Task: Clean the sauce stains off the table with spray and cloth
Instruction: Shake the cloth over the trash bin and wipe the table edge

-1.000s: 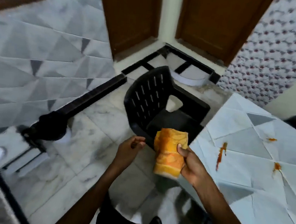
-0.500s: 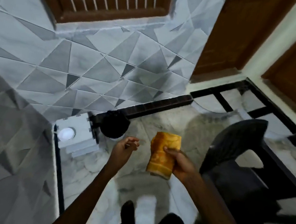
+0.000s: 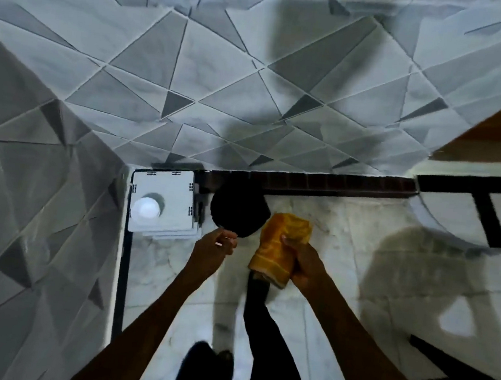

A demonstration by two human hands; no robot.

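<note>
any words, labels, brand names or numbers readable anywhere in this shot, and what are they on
No text can be read anywhere in this view.
orange cloth, gripped in the right hand: no print or tag shows.
white box in the corner: only vent slots and a round white cap, no label shows.
wall tiles: triangle pattern only, no writing.

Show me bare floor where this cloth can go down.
Bare marble floor lies right of the orange cloth, below the dark skirting. A narrower patch sits below the white box, beside the left hand. The corner is crowded: white box and black round object.
</note>
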